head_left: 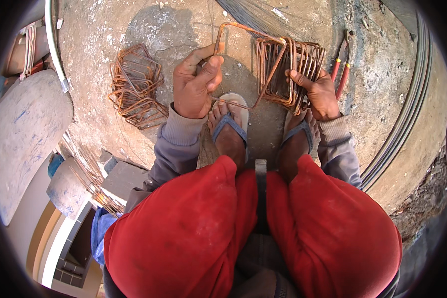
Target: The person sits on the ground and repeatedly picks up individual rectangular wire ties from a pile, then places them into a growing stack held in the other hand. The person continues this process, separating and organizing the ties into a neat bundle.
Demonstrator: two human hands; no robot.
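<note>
Pinching a bent rust-orange metal rod frame (256, 32), left hand (197, 84), upper centre | right hand (321, 95) clasps rusty-brown stack of rectangular metal frames (296, 62), seemingly steadying it

Frame pile (135, 79) lies left, pliers (343, 81) right — the frame stack (285, 69) is between them.

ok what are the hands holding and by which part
The left hand pinches one bent, rusty wire frame by its left side; the right hand grips a stack of similar frames at its lower right.
</note>
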